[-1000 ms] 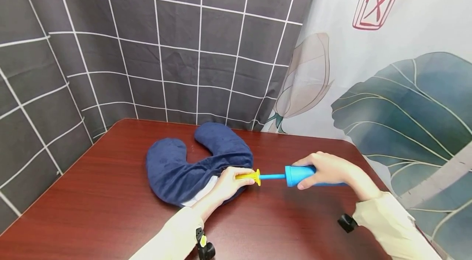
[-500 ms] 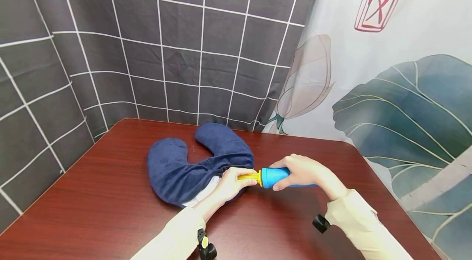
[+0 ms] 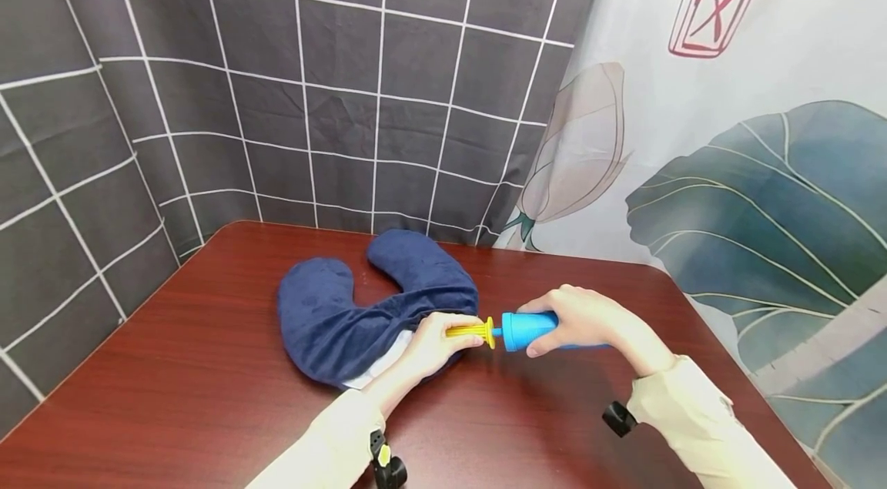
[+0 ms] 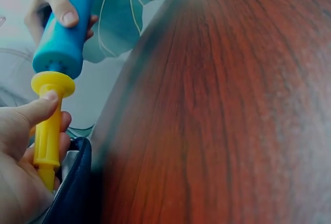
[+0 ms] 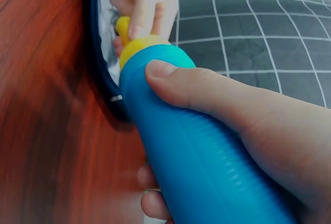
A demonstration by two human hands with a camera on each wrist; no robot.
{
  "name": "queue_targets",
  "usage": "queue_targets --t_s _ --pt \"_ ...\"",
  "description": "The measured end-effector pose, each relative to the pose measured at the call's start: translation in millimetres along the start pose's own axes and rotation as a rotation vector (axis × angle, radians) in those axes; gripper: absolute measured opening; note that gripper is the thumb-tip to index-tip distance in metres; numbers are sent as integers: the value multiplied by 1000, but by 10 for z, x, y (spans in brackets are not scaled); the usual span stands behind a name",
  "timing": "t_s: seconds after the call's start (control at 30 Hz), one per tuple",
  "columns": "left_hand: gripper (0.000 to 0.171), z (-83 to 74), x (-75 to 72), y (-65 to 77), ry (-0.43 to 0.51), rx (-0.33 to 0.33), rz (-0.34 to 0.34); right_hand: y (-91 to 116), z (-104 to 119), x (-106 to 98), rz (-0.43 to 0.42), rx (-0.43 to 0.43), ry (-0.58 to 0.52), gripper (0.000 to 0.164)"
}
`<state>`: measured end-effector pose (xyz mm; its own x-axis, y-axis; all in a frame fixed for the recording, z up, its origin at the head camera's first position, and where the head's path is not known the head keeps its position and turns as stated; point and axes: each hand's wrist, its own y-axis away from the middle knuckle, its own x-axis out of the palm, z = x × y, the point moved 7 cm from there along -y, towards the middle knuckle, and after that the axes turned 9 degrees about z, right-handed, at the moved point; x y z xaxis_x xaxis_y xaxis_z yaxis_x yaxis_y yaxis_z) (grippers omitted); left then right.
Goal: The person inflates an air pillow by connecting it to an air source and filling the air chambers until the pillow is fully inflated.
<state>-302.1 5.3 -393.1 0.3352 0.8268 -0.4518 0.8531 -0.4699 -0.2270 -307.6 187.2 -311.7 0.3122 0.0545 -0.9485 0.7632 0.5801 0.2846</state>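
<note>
My right hand (image 3: 582, 319) grips the blue barrel (image 5: 201, 151) of a hand air pump (image 3: 521, 331), thumb laid along its side. A short length of blue rod shows between the barrel and the pump's yellow end. My left hand (image 3: 435, 343) holds that yellow handle (image 4: 49, 131), thumb on one side and fingers curled behind. The handle's narrow tip points into the open zip of a navy U-shaped neck pillow (image 3: 326, 327). White lining (image 3: 381, 362) shows in the opening. Where the tip meets the pillow is hidden by my left hand.
A reddish-brown wooden table (image 3: 173, 366) bears the pillow. Behind it hangs a dark grey curtain (image 3: 339, 119) with white grid lines. On the right is a pale curtain (image 3: 665, 127) with flower and leaf prints. Small black wrist cameras (image 3: 619, 418) sit at both cuffs.
My right hand slid the blue barrel left until it met the yellow handle, then drew it back slightly right, baring a bit of rod. My left hand stays nearly still.
</note>
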Motion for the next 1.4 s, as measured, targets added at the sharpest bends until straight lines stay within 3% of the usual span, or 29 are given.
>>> queue_targets --t_s 0.4,0.63,0.87,1.13,1.4 --pt "25 -35 -5 -12 -43 1 10 448 -365 -95 -2 40 -31 66" --pt "25 -29 -1 -8 -39 1 20 711 -507 -146 -22 35 -64 63" --pt "26 -20 -9 1 -21 -5 20 921 -685 -190 -25 85 -99 65" --pt "26 -13 -2 -2 -4 -6 17 953 -703 -198 -18 63 -125 66" --pt "26 -29 -5 6 -13 -11 12 805 -552 -169 -14 34 -96 64"
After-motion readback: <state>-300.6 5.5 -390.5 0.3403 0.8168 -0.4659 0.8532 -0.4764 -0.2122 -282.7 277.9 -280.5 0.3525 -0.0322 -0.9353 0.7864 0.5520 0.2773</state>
